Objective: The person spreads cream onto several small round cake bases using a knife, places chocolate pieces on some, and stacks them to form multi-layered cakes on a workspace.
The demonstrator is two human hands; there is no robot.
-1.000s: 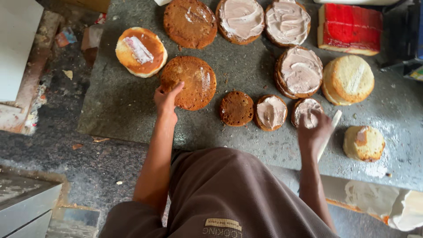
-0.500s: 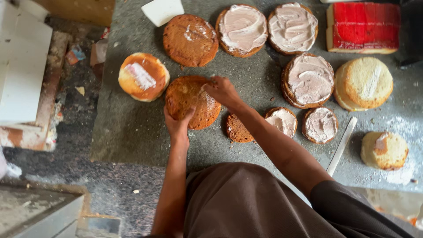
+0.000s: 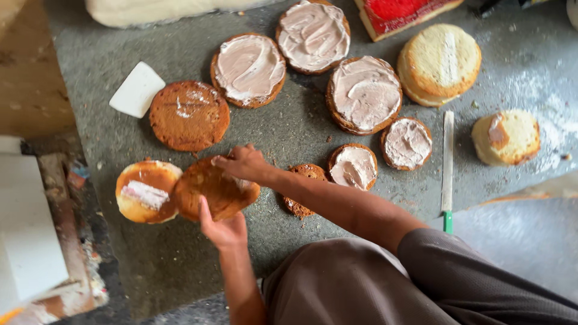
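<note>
Both my hands grip one round brown cake layer [image 3: 211, 191] on the grey stone counter [image 3: 301, 129]. My left hand [image 3: 224, 227] holds its near edge from below. My right hand [image 3: 244, 164] reaches across my body and holds its far edge. The layer touches a domed golden cake [image 3: 143, 191] with a white cream dab on top, just to its left. A small brown layer [image 3: 303, 176] lies partly hidden under my right forearm.
Beyond lie a bare brown layer [image 3: 189, 115], a white scraper [image 3: 137, 89], three large frosted layers [image 3: 248, 68] and two small frosted ones [image 3: 354, 167]. A green-handled long knife [image 3: 447, 162], two yellow sponges [image 3: 439, 63] and a red-topped cake [image 3: 397, 12] sit to the right.
My right hand left the small layers at the right and crossed over to the big brown layer. Both hands now hold it, and it has shifted left against the domed cake.
</note>
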